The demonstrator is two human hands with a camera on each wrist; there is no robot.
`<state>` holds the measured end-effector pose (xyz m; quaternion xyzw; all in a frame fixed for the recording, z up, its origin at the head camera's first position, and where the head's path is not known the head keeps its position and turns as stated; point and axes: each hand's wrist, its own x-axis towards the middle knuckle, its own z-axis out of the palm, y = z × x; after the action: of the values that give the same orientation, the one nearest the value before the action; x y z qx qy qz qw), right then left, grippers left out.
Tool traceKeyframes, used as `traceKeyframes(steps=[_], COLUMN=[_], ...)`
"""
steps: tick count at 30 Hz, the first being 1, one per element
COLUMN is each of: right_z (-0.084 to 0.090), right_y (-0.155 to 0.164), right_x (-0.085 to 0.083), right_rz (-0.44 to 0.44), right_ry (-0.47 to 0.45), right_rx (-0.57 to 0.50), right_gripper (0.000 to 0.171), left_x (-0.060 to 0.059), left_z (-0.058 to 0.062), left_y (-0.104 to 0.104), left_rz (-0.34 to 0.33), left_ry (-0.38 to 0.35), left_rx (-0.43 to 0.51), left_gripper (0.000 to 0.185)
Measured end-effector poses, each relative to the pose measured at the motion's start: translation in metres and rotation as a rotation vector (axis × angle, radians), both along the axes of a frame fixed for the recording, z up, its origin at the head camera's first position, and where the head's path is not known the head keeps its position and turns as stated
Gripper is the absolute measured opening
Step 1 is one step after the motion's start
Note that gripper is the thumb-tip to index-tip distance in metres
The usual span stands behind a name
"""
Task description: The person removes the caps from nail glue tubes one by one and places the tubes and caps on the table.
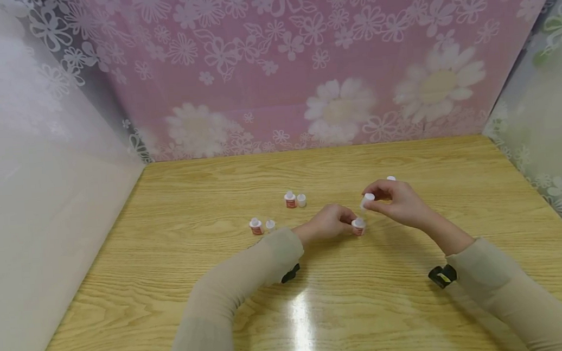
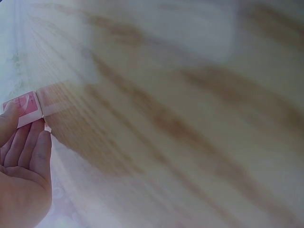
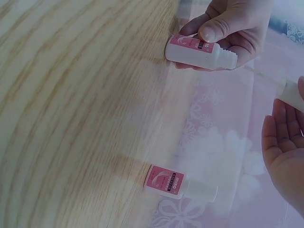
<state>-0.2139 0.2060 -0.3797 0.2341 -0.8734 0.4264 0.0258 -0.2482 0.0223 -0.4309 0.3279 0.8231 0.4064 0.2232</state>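
From the head camera I see my left hand [image 1: 330, 222] curled round a small white bottle [image 1: 358, 226] with a pink-red label, which stands on the wooden table [image 1: 213, 191] near the middle. My right hand [image 1: 396, 201] hovers just above and to the right of it, pinching a small white cap [image 1: 368, 199] between thumb and fingertips, clear of the bottle's neck. Further left stand two more bottles of the same kind, one [image 1: 256, 226] with a loose cap [image 1: 270, 224] beside it, the other [image 1: 290, 199] further back with its own cap [image 1: 302, 199] alongside. Another small white item [image 1: 391, 178] peeks out behind my right hand; I cannot tell what it is.

The left wrist view is blurred. I make out the fingers [image 2: 28, 147] of that hand and the pink label of the bottle [image 2: 23, 108] at its base, against the wood grain.

In the right wrist view, the left hand [image 3: 228, 28] grips the bottle [image 3: 199, 52] with the thumb across it: white body, pink label, bare threaded neck with no cap. My right palm [image 3: 285, 152] shows at the edge, with the cap [image 3: 292, 92] barely visible at its fingertips. A second bottle [image 3: 178, 184] with its cap on stands further off on the table.
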Motion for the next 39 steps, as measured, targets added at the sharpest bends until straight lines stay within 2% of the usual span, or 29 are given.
traceKeyframes(steps=[18,23,32,39], right_z=[0.012,-0.002,-0.005,-0.006], right_y=[-0.007,-0.001,0.002,0.003], right_x=[0.008,0.0,-0.001,-0.003], right_rz=[-0.008,-0.012,0.008,0.018], right_ry=[0.005,0.002,0.001,0.016], right_rx=[0.006,0.003,-0.009,0.009], right_gripper=[0.016,0.018,0.018,0.02], left_x=[0.0,0.0,0.0,-0.001], left_z=[0.001,0.002,-0.001,-0.002], left_y=[0.0,0.0,0.0,0.001], left_rz=[0.002,0.001,0.005,0.006], left_ry=[-0.023,-0.018,-0.041,-0.031], left_rx=[0.009,0.005,0.013,0.015], left_gripper=[0.011,0.011,0.01,0.01])
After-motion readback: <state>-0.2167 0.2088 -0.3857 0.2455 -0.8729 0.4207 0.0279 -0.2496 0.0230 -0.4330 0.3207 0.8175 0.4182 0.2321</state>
